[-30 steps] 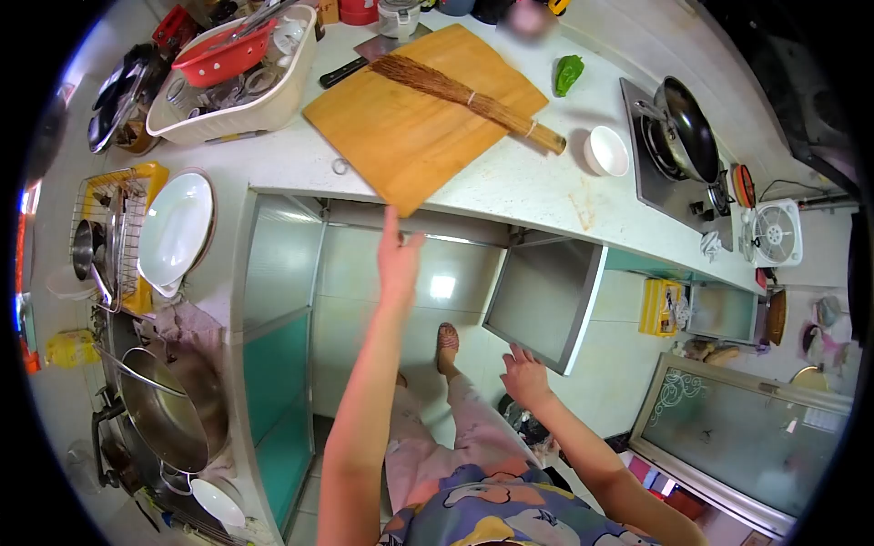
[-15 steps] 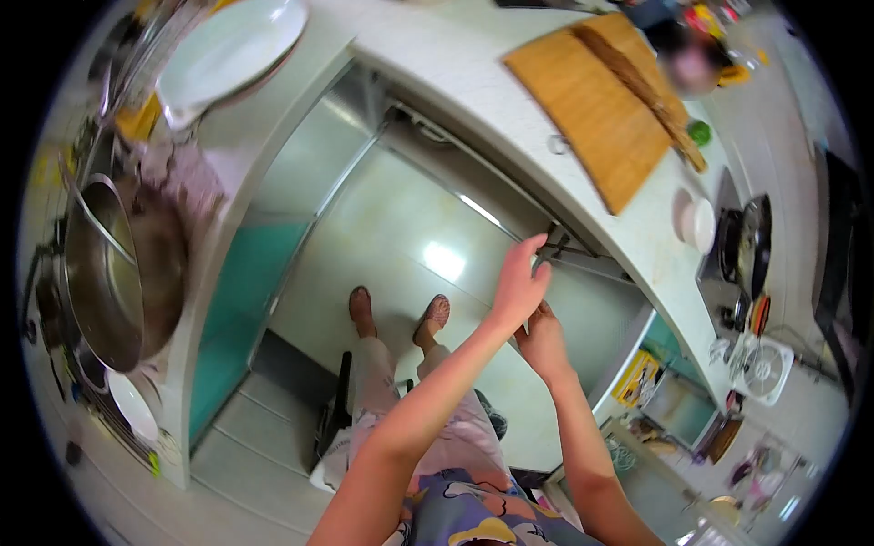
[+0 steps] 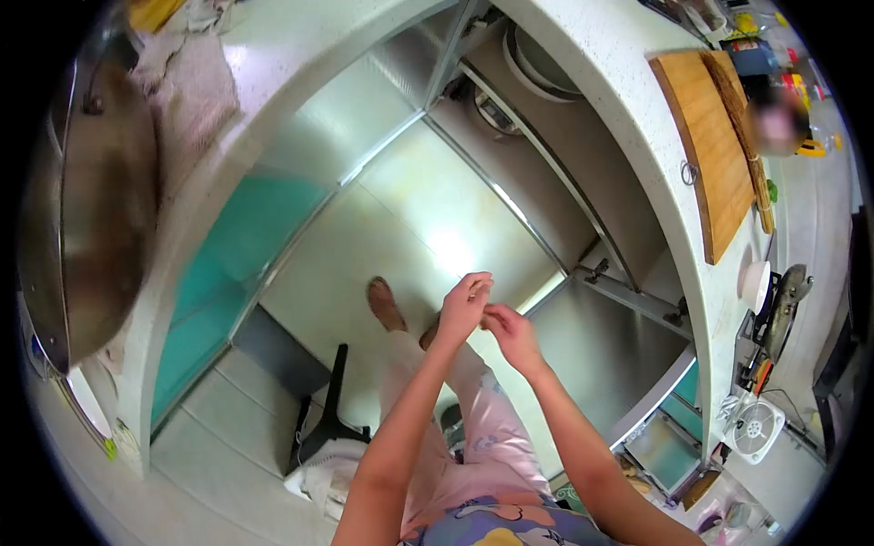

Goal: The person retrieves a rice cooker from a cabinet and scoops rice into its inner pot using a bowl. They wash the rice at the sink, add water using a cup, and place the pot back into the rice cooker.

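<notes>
My left hand (image 3: 466, 305) is held over the floor in front of my legs, its fingers curled. Close beside it on the right, my right hand (image 3: 512, 333) has its fingertips near or against the left palm. Whether anything small lies between them is too blurred to tell. Beyond both hands is the open lower cabinet (image 3: 583, 196), with a large round pan (image 3: 537, 68) on its shelf. The cutting board (image 3: 696, 136) lies on the counter at the upper right, and a bundled straw brush (image 3: 742, 127) rests on it.
The open cabinet door (image 3: 605, 350) is right of my hands. A big metal pot (image 3: 100, 209) and a cloth (image 3: 196, 109) are on the left counter. A white bowl (image 3: 754, 284) stands near the stove, with a white fan (image 3: 756, 429) below. A black stool-like leg (image 3: 335, 400) stands lower left.
The view has swung towards the floor and the cabinet's inside. My left hand has moved away from the board's corner, and my two hands have come together and lower, in front of my legs.
</notes>
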Motion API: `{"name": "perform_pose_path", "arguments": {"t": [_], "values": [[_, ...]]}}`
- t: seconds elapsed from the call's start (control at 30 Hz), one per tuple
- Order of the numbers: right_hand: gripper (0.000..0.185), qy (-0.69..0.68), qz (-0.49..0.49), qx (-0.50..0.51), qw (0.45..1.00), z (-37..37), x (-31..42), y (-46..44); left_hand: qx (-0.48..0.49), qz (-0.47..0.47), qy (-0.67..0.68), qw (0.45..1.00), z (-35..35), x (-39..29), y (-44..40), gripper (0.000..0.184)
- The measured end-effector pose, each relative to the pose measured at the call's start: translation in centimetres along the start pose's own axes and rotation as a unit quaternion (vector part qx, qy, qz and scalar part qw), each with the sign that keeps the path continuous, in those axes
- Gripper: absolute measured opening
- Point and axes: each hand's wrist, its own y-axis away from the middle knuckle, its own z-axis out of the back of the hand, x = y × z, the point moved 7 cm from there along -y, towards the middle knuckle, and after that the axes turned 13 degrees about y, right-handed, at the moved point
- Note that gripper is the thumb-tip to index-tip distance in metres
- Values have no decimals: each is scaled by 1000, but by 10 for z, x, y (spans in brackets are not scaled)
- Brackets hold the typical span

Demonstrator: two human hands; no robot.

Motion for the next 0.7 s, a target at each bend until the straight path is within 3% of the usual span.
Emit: {"name": "perform_pose_path", "arguments": {"t": [0.07, 0.13, 0.23, 0.33, 0.37, 0.4, 0.47, 0.6, 0.7], "values": [[16, 38, -19, -35, 998, 20, -40, 19, -1, 7, 25, 1000, 12, 13, -14, 24], [16, 110, -127, -46, 985, 35, -101, 40, 11, 17, 11, 1000, 22, 9, -32, 23], [17, 145, -124, -71, 979, 44, -128, 25, 7, 23, -6, 1000, 33, 16, -66, 21], [19, 134, -46, -115, 983, 35, -123, -46, 15, -4, -29, 999, 46, 32, -121, 20], [19, 197, -55, -97, 974, 33, -108, -76, 8, -7, 0, 1000, 48, 37, -139, 19], [19, 113, -12, -104, 988, 24, -123, -108, -3, -4, -15, 1000, 49, 37, -156, 19], [20, 139, 23, -97, 985, 17, -117, -163, -22, -19, -64, 998, 53, 43, -194, 19], [28, -27, -22, -27, 999, 10, -133, -254, -42, -59, -120, 990, 49, 65, -261, 18], [34, -35, -19, -49, 998, 24, -117, -294, -44, -109, -148, 982, 40, 62, -300, 24]]}}
